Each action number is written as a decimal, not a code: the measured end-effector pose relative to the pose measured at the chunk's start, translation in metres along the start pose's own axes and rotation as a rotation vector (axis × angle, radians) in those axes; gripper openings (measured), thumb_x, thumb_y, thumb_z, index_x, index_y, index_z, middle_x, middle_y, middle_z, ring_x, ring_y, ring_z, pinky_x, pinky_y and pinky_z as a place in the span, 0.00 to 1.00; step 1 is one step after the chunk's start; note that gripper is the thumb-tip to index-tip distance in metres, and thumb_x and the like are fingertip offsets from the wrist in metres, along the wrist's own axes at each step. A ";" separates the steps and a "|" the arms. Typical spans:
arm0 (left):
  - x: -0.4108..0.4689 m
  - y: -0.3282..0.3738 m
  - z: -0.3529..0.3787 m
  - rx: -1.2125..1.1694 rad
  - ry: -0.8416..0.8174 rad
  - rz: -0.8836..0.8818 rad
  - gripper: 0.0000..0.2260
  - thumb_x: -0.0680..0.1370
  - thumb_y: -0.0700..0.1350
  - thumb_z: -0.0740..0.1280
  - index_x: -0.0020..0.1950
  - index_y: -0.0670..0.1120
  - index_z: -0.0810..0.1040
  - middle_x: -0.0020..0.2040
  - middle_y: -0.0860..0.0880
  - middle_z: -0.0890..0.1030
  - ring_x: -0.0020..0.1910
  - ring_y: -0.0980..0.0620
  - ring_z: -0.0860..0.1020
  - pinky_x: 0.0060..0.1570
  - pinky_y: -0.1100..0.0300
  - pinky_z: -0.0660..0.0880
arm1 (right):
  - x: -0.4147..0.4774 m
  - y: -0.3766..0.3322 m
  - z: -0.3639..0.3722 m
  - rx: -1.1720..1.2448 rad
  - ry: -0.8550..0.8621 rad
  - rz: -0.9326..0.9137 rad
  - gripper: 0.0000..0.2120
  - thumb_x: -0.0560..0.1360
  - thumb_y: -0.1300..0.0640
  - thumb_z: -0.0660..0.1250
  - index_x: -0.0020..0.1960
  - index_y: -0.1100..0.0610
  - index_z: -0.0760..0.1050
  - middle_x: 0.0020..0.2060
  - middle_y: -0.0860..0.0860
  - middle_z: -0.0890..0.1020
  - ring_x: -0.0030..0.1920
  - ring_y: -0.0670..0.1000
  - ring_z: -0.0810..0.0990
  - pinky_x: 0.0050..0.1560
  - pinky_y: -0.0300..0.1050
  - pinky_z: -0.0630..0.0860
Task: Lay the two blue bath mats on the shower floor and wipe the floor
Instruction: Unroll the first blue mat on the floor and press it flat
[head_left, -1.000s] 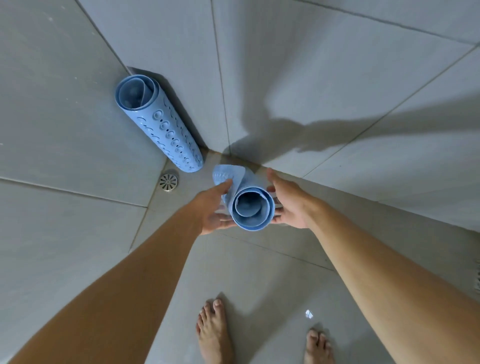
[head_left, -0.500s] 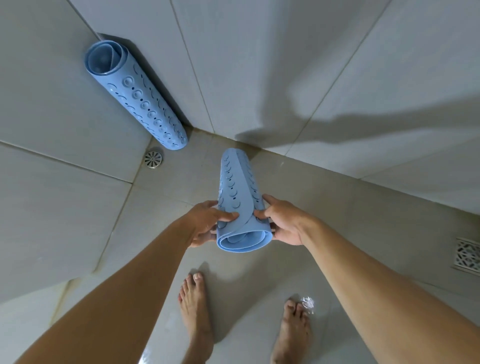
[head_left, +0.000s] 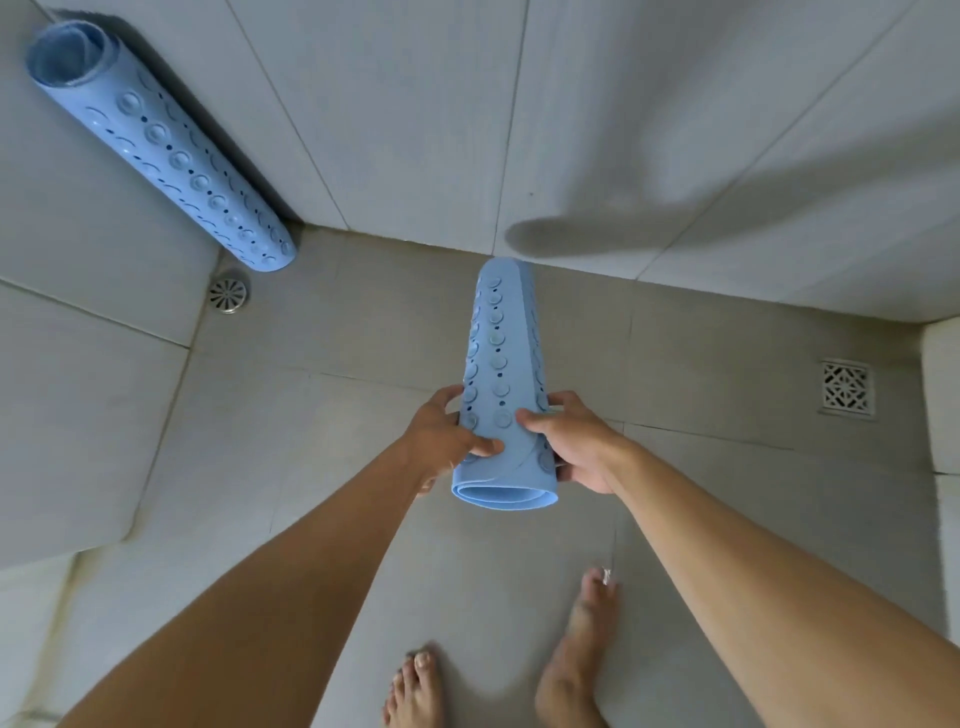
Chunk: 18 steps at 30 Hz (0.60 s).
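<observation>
A rolled blue bath mat with suction cups and small holes is held above the shower floor, its far end pointing at the base of the back wall. My left hand grips the near end from the left, thumb across the top. From the right, my right hand grips the same end, fingers curled around it. A second rolled blue mat stands leaning in the far left corner, its foot on the floor.
A round metal drain sits in the floor near the leaning mat. A square patterned drain grate lies at the right. My bare feet stand on the tiles below. Grey tiled walls close in the back and left.
Both hands have tipped the held roll from end-on to lengthwise, its far end now lowered toward the back wall's base. The view has tilted down and closer.
</observation>
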<state>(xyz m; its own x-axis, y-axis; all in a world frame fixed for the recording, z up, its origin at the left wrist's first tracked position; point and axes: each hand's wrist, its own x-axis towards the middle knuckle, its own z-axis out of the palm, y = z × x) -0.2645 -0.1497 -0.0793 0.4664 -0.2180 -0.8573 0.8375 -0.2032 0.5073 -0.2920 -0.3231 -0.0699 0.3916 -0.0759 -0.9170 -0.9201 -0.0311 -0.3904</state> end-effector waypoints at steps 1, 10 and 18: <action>-0.001 -0.007 0.005 0.039 -0.007 0.008 0.42 0.66 0.28 0.78 0.75 0.48 0.65 0.57 0.46 0.84 0.50 0.50 0.84 0.43 0.56 0.81 | 0.000 0.012 -0.001 0.030 0.013 -0.011 0.21 0.78 0.51 0.71 0.65 0.49 0.65 0.54 0.53 0.83 0.51 0.56 0.84 0.54 0.59 0.82; 0.074 -0.084 0.024 0.247 0.059 -0.017 0.44 0.65 0.26 0.77 0.75 0.49 0.64 0.56 0.46 0.84 0.55 0.47 0.82 0.50 0.55 0.78 | 0.080 0.111 0.002 0.035 0.094 -0.214 0.21 0.77 0.52 0.70 0.62 0.46 0.62 0.54 0.49 0.81 0.50 0.49 0.82 0.52 0.49 0.79; 0.145 -0.098 0.033 0.339 -0.050 -0.092 0.19 0.74 0.38 0.62 0.64 0.51 0.76 0.57 0.46 0.83 0.50 0.47 0.79 0.56 0.51 0.75 | 0.145 0.147 0.000 -0.231 0.049 -0.374 0.40 0.75 0.58 0.61 0.79 0.34 0.47 0.70 0.39 0.73 0.64 0.47 0.76 0.62 0.42 0.73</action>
<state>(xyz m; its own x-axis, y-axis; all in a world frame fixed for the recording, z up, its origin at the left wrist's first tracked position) -0.2887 -0.1932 -0.2500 0.3722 -0.2285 -0.8996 0.7291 -0.5277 0.4357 -0.3706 -0.3389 -0.2606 0.7021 -0.0642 -0.7091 -0.6936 -0.2870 -0.6607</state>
